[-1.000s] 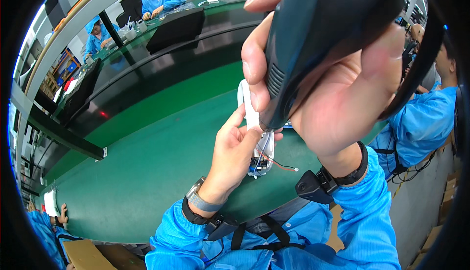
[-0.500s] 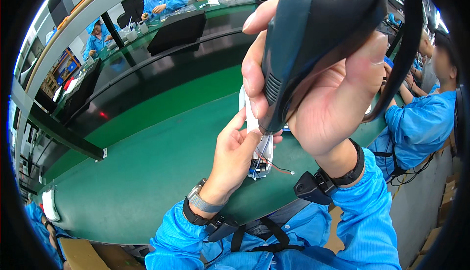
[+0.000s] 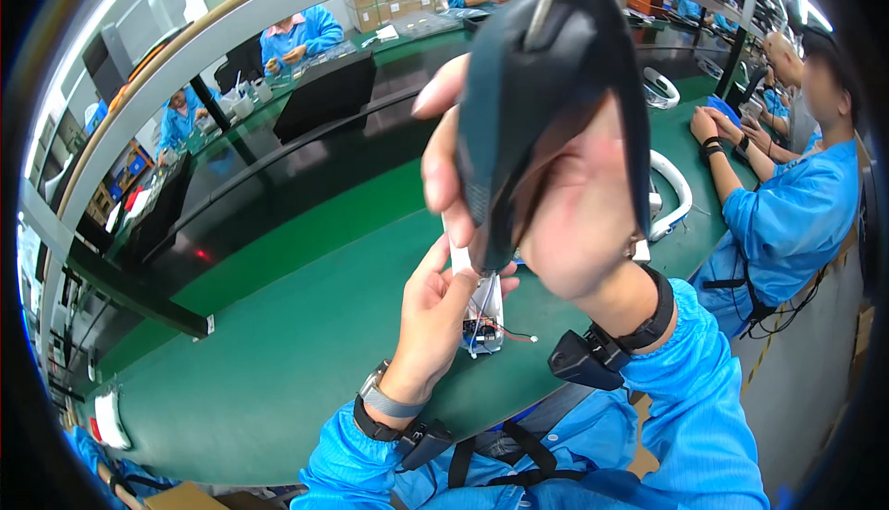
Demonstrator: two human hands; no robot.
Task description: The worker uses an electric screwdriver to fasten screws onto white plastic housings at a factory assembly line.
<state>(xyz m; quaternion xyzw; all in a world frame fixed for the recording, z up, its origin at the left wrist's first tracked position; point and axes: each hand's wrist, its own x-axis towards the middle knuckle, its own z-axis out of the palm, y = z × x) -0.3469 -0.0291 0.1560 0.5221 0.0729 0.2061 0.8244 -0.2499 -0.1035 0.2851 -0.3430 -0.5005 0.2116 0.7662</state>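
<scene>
My right hand [image 3: 588, 209] is closed around a dark teal and black electric screwdriver [image 3: 505, 84], held upright with its nose pointing down. The tool's tip meets a white plastic housing [image 3: 494, 302], though the exact contact is hidden by the nose and my fingers. My left hand [image 3: 431, 311] grips that housing from the left side, thumb on top near the tip. In the housing's near end lie a small dark circuit board [image 3: 480, 332] and thin wires. A red and black wire pair ends in a small white connector [image 3: 532, 338] hanging out to the right.
A white curved device [image 3: 683, 197] lies on the green table [image 3: 306, 362] to the right, beside a co-worker [image 3: 796, 186] in blue. Another white ring-shaped one [image 3: 662, 89] sits farther back. A white object [image 3: 109, 420] is at the far left. A metal frame post [image 3: 139, 283] stands left.
The view has shifted, bringing the white curved devices on the right into sight. Both hands keep their grips; the screwdriver appears farther left, its nose still at the housing.
</scene>
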